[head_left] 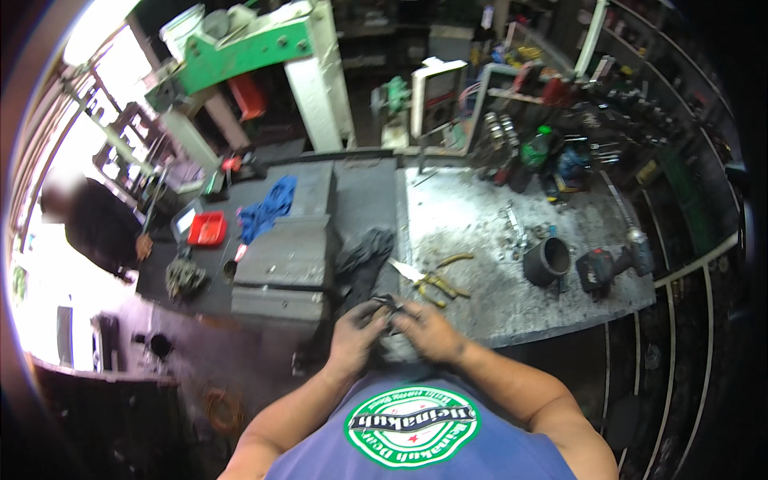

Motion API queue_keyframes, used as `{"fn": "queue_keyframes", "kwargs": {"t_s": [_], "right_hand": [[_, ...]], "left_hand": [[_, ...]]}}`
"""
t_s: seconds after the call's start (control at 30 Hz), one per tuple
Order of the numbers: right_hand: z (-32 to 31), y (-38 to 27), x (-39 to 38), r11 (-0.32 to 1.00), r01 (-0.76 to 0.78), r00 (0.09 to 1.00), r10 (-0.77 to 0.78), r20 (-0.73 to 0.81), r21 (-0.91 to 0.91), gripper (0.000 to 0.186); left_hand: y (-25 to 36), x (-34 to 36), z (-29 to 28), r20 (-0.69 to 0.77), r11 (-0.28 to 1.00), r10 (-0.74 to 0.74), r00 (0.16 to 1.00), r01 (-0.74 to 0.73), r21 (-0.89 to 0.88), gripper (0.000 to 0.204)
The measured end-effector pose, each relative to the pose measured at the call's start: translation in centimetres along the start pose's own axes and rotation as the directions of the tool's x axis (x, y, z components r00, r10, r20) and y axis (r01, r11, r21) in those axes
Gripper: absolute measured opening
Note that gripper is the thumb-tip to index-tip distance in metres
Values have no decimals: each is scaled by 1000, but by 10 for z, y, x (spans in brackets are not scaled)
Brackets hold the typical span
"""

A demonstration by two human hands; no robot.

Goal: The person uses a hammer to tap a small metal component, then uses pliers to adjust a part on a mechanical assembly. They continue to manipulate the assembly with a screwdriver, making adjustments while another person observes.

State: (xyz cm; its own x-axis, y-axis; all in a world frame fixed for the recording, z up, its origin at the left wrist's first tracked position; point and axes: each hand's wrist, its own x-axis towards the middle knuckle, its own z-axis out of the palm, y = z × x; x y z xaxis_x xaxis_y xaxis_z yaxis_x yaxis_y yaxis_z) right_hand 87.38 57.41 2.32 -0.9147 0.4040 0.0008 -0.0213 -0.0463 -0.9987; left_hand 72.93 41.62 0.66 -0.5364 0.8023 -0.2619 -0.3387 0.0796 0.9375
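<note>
My left hand [356, 336] and my right hand [424, 328] are closed round a small dark piece [387, 302] at the near edge of the bench, their fingers blackened. I cannot make out what the piece is. Just beyond it lie a crumpled black cloth [364, 260] and, on the worn metal plate [500, 312], yellow-handled pliers [444, 290] beside a pale pointed blade [406, 269]. A large grey metal block [276, 268] stands left of my hands. To their right are a dark hollow cylinder [546, 262] and a cordless power tool [600, 270].
A person [100, 224] in dark clothing stands at the bench's left end, near a red tray [206, 230] and a blue cloth [266, 208]. A green-and-white press frame [312, 96] rises behind. Bottles [534, 152] and assorted hand tools crowd the back right.
</note>
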Motion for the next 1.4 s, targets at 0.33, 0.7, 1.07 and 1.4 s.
{"fn": "queue_keyframes", "kwargs": {"t_s": [0.33,0.7,1.07,1.4], "right_hand": [[-38,33,60,664,-30,995,-52,-87,-747,89],[-365,-59,116,715,-75,484,-584,-652,-696,32],[-625,-112,134,960,-136,373,-178,-910,-243,40],[-621,-128,115,966,148,587,85,-805,210,28]], "left_hand": [[4,-15,-13,-70,925,81,994,-101,-366,58],[-24,-42,-11,-218,993,104,970,-112,-25,28],[-33,-47,41,-271,1000,22,962,-16,25,27],[-36,-40,71,-256,999,1,967,-14,-51,26]]}}
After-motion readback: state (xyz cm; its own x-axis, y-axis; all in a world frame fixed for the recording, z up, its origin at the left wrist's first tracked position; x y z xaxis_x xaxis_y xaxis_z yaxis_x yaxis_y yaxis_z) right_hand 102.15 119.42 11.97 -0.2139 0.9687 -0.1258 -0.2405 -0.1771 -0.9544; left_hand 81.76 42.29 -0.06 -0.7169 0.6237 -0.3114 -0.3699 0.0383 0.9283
